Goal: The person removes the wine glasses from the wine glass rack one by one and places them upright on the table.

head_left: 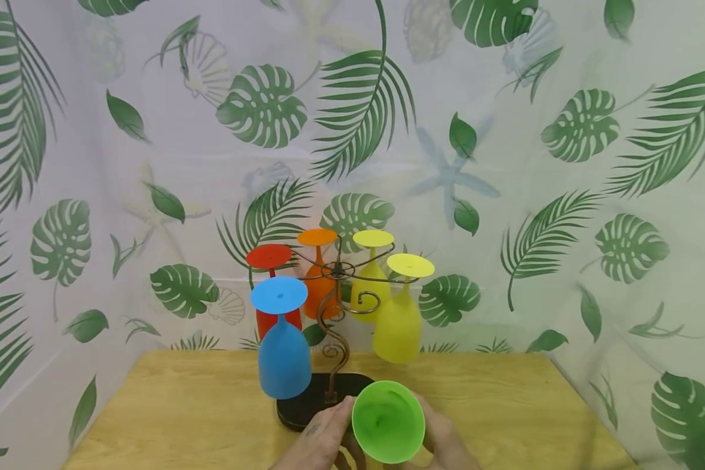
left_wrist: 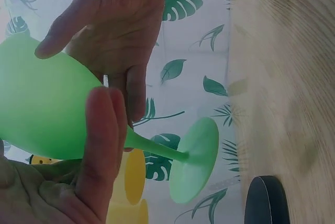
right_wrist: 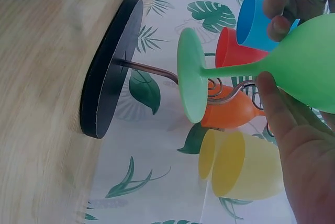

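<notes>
A bright green plastic goblet (head_left: 388, 423) is held between both hands, its mouth toward the head camera. My left hand (head_left: 323, 437) grips the bowl from one side, my right hand (head_left: 446, 440) from the other. The left wrist view shows the goblet's stem and round foot (left_wrist: 194, 161) free of the fingers, above the tabletop. Just behind stands a curled metal glass rack (head_left: 337, 349) on a black oval base (head_left: 294, 410). Hanging upside down from it are a blue goblet (head_left: 284, 359), a red one (head_left: 270, 256), an orange one (head_left: 317, 287) and two yellow ones (head_left: 397, 326).
Under everything lies a light wooden table (head_left: 170, 405). A white sheet printed with green leaves, shells and starfish (head_left: 446, 176) covers the walls behind and at both sides. The rack's arms spread outward at the height of the goblets' feet.
</notes>
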Demonstrator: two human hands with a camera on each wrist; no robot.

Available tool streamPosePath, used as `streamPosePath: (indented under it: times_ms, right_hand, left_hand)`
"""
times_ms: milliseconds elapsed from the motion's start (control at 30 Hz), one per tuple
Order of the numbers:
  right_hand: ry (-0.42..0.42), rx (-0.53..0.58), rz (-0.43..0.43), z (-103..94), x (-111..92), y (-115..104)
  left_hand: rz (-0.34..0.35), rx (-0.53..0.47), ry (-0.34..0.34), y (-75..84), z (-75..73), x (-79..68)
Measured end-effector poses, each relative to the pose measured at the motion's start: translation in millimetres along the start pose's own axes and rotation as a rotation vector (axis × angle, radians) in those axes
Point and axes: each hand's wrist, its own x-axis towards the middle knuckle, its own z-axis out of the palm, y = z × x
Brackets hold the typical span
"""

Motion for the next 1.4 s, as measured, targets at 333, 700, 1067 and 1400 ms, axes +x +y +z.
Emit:
streamPosePath:
  times_ms: [333,700,1067,1400]
  right_hand:
    - [0.079,0.007,0.083,1.7,-2.5,0.8]
    - [0.121,0.056,0.246,6.6,-0.5,1.4]
    - [0.153,0.083,0.299,12.2,-1.8,8.7]
    - [0.12,0.089,0.258,13.2,-10.0,15.5]
  left_hand:
    - [-0.3,-0.266,0.139,4.9,5.4,13.3]
    - [-0.243,-0.107,0.397,11.0,5.1,11.7]
    - [-0.142,-0.011,0.454,7.9,9.3,15.4]
    - [-0.159,-0.025,0.412,5.4,12.7,16.3]
